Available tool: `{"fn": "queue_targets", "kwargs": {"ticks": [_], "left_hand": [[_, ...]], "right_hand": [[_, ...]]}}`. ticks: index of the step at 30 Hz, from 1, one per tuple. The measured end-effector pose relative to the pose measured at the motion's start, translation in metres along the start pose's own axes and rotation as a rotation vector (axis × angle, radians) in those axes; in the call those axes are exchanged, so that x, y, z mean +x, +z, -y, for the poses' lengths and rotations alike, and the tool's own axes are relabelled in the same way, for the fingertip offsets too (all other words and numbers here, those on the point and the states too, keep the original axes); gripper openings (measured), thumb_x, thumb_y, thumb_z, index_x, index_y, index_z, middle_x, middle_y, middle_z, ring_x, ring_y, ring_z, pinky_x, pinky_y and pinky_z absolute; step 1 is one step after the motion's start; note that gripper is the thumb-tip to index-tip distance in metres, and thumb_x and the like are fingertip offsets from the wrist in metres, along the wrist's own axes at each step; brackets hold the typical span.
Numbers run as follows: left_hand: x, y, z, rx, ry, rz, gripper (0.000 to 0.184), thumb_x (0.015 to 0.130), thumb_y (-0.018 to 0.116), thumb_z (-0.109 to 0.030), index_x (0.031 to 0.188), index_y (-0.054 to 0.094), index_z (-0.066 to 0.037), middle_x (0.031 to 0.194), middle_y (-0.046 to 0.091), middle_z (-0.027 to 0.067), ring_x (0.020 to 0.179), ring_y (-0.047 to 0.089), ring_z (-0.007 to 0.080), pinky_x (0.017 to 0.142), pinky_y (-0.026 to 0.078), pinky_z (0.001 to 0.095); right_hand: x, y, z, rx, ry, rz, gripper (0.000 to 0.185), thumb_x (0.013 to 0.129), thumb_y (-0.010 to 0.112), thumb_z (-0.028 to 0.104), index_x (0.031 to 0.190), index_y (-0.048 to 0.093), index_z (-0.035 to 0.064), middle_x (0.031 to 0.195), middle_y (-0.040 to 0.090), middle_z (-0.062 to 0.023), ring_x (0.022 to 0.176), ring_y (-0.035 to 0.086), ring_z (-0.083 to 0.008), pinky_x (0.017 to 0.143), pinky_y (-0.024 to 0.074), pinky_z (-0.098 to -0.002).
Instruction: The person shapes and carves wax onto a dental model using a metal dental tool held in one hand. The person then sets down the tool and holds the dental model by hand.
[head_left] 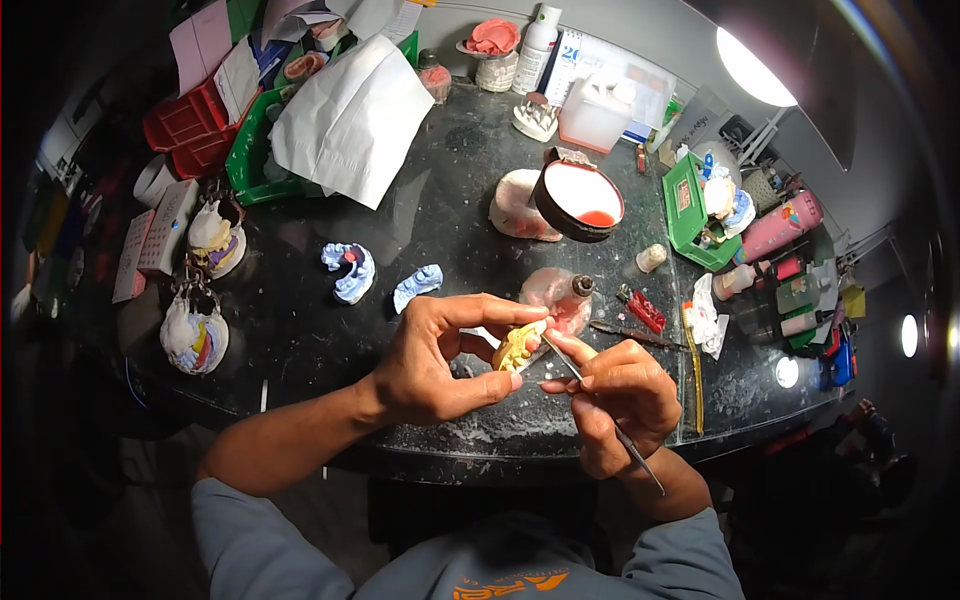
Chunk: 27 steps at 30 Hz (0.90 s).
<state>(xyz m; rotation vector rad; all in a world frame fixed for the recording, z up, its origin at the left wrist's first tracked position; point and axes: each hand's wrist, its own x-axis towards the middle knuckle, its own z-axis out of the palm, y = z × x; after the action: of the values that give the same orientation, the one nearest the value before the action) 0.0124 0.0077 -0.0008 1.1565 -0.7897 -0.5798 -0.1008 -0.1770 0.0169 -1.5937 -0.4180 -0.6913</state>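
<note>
Above the front of the dark bench, my left hand (440, 360) grips a small yellow dental cast (517, 346) between thumb and fingers. My right hand (625, 400) holds a thin metal tool (630, 446) like a pen, its upper end by the cast's right side. Whether that tip touches the cast is too small to tell. Just behind the hands stands a burner-like bottle (581, 287) beside a pinkish round piece (545, 290). Two light blue casts, a curved one (350, 272) and a smaller one (417, 287), lie beyond my left hand.
A round dish (580, 198) with white and red contents stands behind the hands. Mounted models (196, 330) are at left. Green trays (690, 215), bottles and a pink tumbler (782, 226) line the right. A knife (638, 335) and red piece (645, 310) lie near my right hand.
</note>
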Motion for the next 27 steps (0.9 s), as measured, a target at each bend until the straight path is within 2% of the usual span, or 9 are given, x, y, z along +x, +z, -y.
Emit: {"fn": "queue_targets", "kwargs": {"ticks": [8, 13, 16, 19, 22, 27], "left_hand": [[-0.001, -0.004, 0.002, -0.073, -0.011, 0.036, 0.054, 0.076, 0.073, 0.003, 0.129, 0.060, 0.009, 0.120, 0.067, 0.0172, 0.110, 0.066, 0.0201, 0.093, 0.056, 0.0315], [0.000, -0.002, -0.003, -0.026, -0.007, 0.020, 0.055, 0.076, 0.073, 0.004, 0.129, 0.060, 0.008, 0.119, 0.066, 0.0164, 0.108, 0.066, 0.0201, 0.093, 0.056, 0.0322], [0.001, -0.002, -0.003, -0.028, 0.024, 0.025, 0.056, 0.076, 0.074, 0.004, 0.130, 0.060, 0.008, 0.119, 0.065, 0.0160, 0.107, 0.066, 0.0199, 0.091, 0.057, 0.0327], [0.001, -0.002, -0.001, -0.057, 0.026, 0.031, 0.056, 0.077, 0.074, 0.006, 0.130, 0.060, 0.008, 0.120, 0.064, 0.0164, 0.107, 0.066, 0.0197, 0.091, 0.058, 0.0329], [0.000, -0.003, -0.001, -0.091, -0.004, 0.042, 0.055, 0.077, 0.073, 0.008, 0.130, 0.059, 0.008, 0.122, 0.064, 0.0177, 0.107, 0.066, 0.0196, 0.093, 0.057, 0.0330], [0.001, -0.002, -0.003, -0.139, -0.053, 0.031, 0.055, 0.079, 0.073, 0.009, 0.132, 0.056, 0.010, 0.123, 0.065, 0.0199, 0.107, 0.066, 0.0193, 0.095, 0.056, 0.0326]], "right_hand": [[-0.001, 0.000, 0.004, -0.046, 0.002, 0.041, 0.020, 0.074, 0.054, -0.016, 0.092, 0.058, -0.0096, 0.076, 0.058, -0.0162, 0.068, 0.060, -0.0188, 0.093, 0.0568, -0.0575], [0.002, -0.003, 0.001, -0.088, -0.093, 0.070, 0.023, 0.071, 0.054, -0.017, 0.092, 0.058, -0.0095, 0.076, 0.058, -0.0164, 0.067, 0.060, -0.0189, 0.093, 0.0561, -0.0589], [0.004, -0.007, 0.000, -0.127, -0.110, 0.161, 0.020, 0.077, 0.046, -0.014, 0.094, 0.054, -0.0070, 0.083, 0.053, -0.0160, 0.072, 0.063, -0.0210, 0.100, 0.0505, -0.0635], [0.008, -0.006, 0.003, -0.225, -0.173, 0.126, 0.023, 0.069, 0.059, -0.016, 0.090, 0.060, -0.0074, 0.074, 0.060, -0.0161, 0.067, 0.065, -0.0222, 0.088, 0.0597, -0.0561], [0.009, -0.005, 0.005, -0.306, -0.206, 0.138, 0.024, 0.068, 0.061, -0.015, 0.090, 0.061, -0.0054, 0.075, 0.063, -0.0153, 0.069, 0.069, -0.0240, 0.084, 0.0625, -0.0519], [0.007, -0.006, 0.006, -0.451, -0.240, 0.070, 0.024, 0.070, 0.064, -0.013, 0.092, 0.062, -0.0033, 0.078, 0.066, -0.0146, 0.071, 0.071, -0.0242, 0.070, 0.0627, -0.0360]]}}
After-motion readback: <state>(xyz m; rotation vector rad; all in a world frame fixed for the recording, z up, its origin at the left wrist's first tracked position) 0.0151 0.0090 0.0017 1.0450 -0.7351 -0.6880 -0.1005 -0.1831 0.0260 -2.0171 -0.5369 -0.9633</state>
